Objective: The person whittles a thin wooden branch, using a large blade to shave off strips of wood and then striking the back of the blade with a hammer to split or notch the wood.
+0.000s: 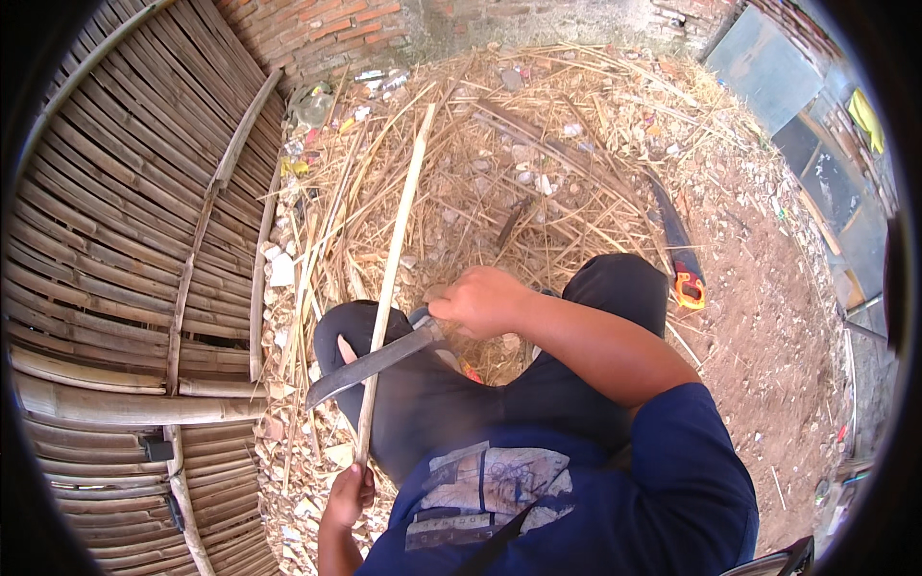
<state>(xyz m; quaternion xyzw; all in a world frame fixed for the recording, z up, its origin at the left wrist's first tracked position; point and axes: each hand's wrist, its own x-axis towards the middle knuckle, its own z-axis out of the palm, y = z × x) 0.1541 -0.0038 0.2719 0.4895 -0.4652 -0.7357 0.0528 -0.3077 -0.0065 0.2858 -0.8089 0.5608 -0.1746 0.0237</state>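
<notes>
My left hand [348, 494] is closed round the lower end of a long pale bamboo strip [401, 226], low beside my left hip. The strip slants up and away over my left thigh to the litter on the ground. In my right hand [482, 301], between my knees, is the handle of a machete [338, 383]. Its dark blade, hooked at the tip, points left and crosses the strip above my thigh. The fist hides most of the handle.
A handsaw [686, 261] with an orange handle lies on the ground beyond my right knee. Bamboo shavings [451, 182] and stones cover the ground ahead. A bamboo slat wall [125, 250] rises at left, a brick wall [327, 24] at the back, grey panels [768, 67] at right.
</notes>
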